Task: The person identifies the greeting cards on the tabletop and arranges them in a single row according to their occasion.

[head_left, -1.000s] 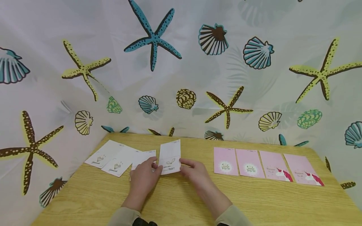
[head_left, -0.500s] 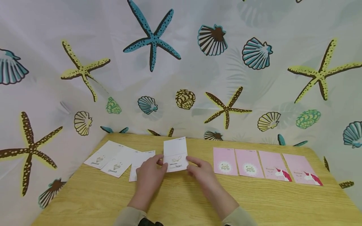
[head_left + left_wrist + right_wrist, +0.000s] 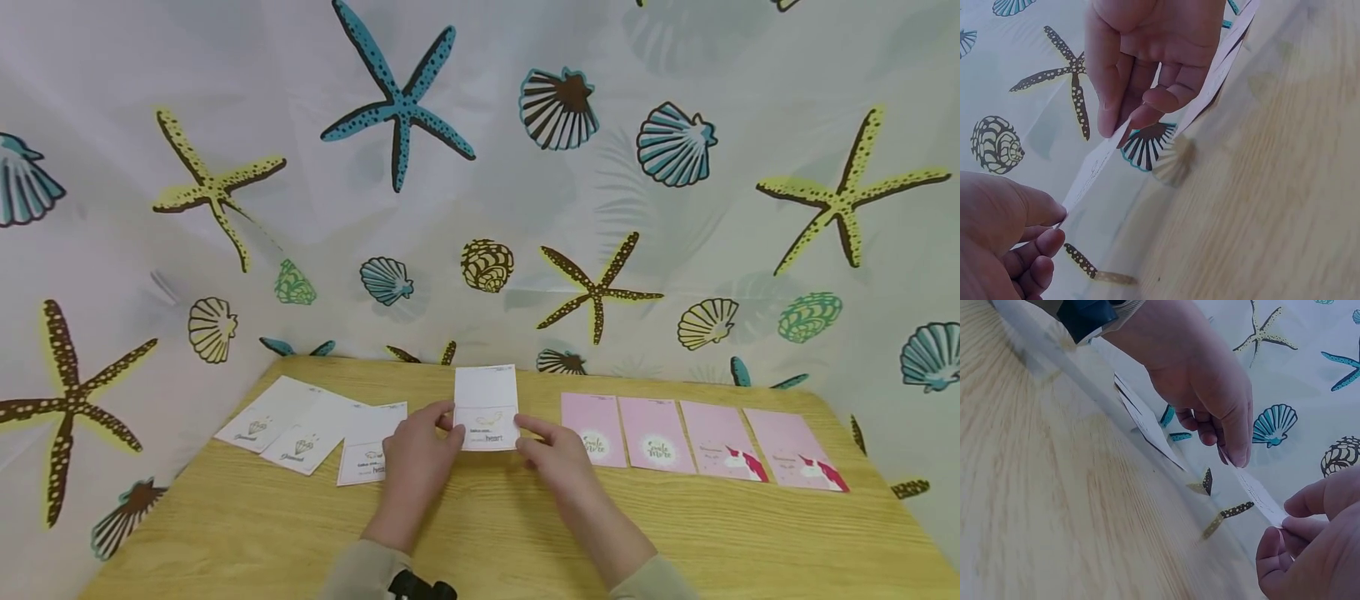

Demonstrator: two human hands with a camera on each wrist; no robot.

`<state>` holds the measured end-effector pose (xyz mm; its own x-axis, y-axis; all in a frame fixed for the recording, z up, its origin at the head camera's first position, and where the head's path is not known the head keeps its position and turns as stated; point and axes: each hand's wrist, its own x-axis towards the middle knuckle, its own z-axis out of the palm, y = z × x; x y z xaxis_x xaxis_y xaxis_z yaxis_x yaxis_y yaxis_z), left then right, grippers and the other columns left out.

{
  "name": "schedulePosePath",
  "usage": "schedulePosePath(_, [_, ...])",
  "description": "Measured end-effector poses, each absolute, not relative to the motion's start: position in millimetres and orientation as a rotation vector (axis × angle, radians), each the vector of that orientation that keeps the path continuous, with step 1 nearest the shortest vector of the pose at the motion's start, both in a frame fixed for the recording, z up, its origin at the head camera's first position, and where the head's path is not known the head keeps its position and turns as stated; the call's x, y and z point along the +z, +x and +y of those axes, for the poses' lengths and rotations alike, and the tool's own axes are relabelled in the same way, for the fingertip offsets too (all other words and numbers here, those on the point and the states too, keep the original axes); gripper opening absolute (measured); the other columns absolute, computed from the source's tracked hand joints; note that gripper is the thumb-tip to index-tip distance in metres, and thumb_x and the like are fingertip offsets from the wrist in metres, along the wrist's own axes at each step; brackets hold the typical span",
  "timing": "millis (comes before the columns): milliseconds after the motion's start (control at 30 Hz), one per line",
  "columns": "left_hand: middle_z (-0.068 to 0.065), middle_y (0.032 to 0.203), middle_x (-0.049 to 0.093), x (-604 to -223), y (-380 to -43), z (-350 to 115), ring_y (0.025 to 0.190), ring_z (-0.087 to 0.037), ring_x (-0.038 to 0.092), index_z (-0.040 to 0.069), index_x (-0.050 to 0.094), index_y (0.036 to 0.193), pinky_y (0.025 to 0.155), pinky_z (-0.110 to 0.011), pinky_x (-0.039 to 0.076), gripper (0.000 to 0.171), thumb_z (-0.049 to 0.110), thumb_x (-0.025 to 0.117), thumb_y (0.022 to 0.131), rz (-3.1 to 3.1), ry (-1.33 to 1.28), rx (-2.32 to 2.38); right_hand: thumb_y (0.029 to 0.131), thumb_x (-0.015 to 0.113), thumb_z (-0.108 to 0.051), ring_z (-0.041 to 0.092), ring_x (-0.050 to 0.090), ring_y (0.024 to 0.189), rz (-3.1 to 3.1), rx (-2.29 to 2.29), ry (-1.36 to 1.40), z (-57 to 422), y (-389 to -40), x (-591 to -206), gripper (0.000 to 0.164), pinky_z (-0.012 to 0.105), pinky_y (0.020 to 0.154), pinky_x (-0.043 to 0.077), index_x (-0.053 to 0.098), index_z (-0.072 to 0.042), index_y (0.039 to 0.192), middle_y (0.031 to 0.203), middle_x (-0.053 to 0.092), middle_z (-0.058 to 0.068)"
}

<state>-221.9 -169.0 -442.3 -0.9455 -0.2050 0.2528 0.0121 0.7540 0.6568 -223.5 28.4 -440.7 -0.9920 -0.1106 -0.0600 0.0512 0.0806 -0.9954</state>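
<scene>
A white card [image 3: 486, 392] with a small gold drawing and the word "heart" is held up over the middle of the table, its printed side facing me. My left hand [image 3: 422, 454] pinches its left edge between thumb and fingers. The right hand [image 3: 561, 462] pinches the opposite edge. In the left wrist view the card [image 3: 1094, 169] spans thinly between both hands. From the right wrist, my right thumb and fingers [image 3: 1300, 544] grip its near end. A similar white card [image 3: 363, 462] lies left of my left hand, partly hidden by it.
Two white cards with diamond drawings [image 3: 303, 442] lie overlapping at the left of the wooden table [image 3: 480, 542]. On the right, several pink cards [image 3: 656, 433] lie in a row, two with "Smile More" and two with unicorns. A patterned curtain [image 3: 450, 208] hangs behind.
Both hands have moved right with the held card, away from the similar card on the left. The held card now stands straighter, and more of the left card shows.
</scene>
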Motion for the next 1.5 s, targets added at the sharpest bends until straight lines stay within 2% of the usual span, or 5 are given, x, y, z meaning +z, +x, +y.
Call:
schedulePosePath(500, [-0.001,0.106,0.076,-445,-235,-135,0.100,-0.028,0.068,0.008,0.075,0.140,0.095,-0.057,0.044,0.041,0.019,0.080,0.100,-2.678,0.155,-0.989,0.105,0.067,-0.007,0.028,0.064,0.099,2.274,-2.012,0.055,55,-229,-443,0.043,0.032,0.082,0.051,0.069,-0.001,0.147,0.150,0.063,0.017])
schedulePosePath(1067, [0.000,0.100,0.074,-457,-245,-117,0.094,-0.027,0.067,0.007,0.078,0.134,0.094,-0.060,0.043,0.037,0.017,0.081,0.099,-2.703,0.115,-0.982,0.102,0.068,-0.004,0.019,0.067,0.097,2.346,-2.008,0.080,68,-231,-452,0.044,0.032,0.086,0.058,0.067,0.008,0.145,0.127,0.070,0.020])
schedulePosePath(1233, [-0.002,0.098,0.075,-461,-246,-115,0.093,-0.029,0.068,0.006,0.079,0.132,0.090,-0.058,0.044,0.035,0.016,0.081,0.099,-2.688,0.096,-0.958,0.103,0.066,-0.005,0.022,0.065,0.109,2.329,-1.998,0.079,69,-230,-452,0.047,0.035,0.092,0.058,0.063,0.009,0.148,0.136,0.068,0.021])
schedulePosePath(1433, [-0.001,0.092,0.072,-465,-247,-115,0.087,-0.027,0.066,0.007,0.080,0.127,0.085,-0.056,0.044,0.030,0.015,0.081,0.098,-2.692,0.083,-0.923,0.105,0.066,-0.005,0.024,0.062,0.105,2.341,-1.951,0.054,70,-230,-454,0.047,0.034,0.087,0.055,0.062,0.009,0.149,0.144,0.063,0.022])
schedulePosePath(1500, [0.000,0.089,0.070,-466,-247,-115,0.084,-0.026,0.064,0.007,0.080,0.123,0.083,-0.054,0.044,0.027,0.015,0.082,0.098,-2.701,0.078,-0.906,0.104,0.067,-0.005,0.027,0.061,0.112,2.355,-1.930,0.049,70,-230,-455,0.047,0.037,0.090,0.055,0.063,0.009,0.149,0.147,0.062,0.023])
